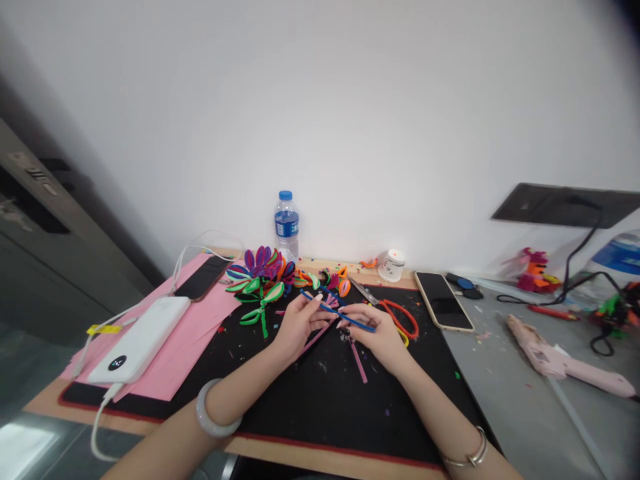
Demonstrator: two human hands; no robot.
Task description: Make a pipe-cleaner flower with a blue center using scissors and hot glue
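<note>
Black mat (400, 400) lies before a white wall; the bottle's (287, 227) blue label and the upturned cup (392, 265) bear marks too small to read. Left hand (300, 323) and right hand (373, 330) pinch blue stems (340, 312) above the mat.

A black mat (350, 413) is laid on a wooden desk (400, 470). Pink sheets (160, 383), orange-handled scissors (387, 308) and pipe-cleaner flowers (263, 263) are placed on the mat. A bottle (287, 230) and a paper cup (391, 265) are stood near the wall. A glue gun (565, 363) is rested on the adjoining grey surface (510, 407).
</note>
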